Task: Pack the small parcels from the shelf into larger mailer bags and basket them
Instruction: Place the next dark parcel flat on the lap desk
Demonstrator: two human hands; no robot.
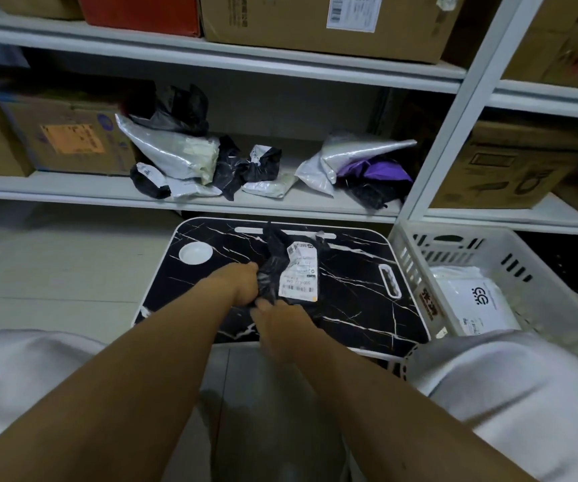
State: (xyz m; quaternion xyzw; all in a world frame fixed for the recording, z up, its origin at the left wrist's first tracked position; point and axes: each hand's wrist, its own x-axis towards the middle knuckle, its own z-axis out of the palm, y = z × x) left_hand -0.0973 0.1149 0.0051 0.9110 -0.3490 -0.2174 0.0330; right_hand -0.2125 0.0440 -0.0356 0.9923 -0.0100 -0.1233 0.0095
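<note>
- Black parcel [293, 269] with white label, lying on black marble-pattern lap table [357, 290], mid-top area.
- Left hand [242, 285] gripping parcel's left edge, fingers curled into the plastic.
- Right hand [280, 321] at parcel's near edge, fingertips pinching the black plastic; slightly blurred.
- White basket [489, 259] just right of table, touching or nearly touching its edge; white mailer bags [472, 300] stacked inside.
- Shelf [106, 193] behind table: loose pile of grey and black parcels [183, 158] left of centre, silver and purple ones [360, 168] to the right.
- Cardboard boxes [72, 137] at shelf ends and on upper level.
- White round recess [195, 253] at table's far-left corner.
</note>
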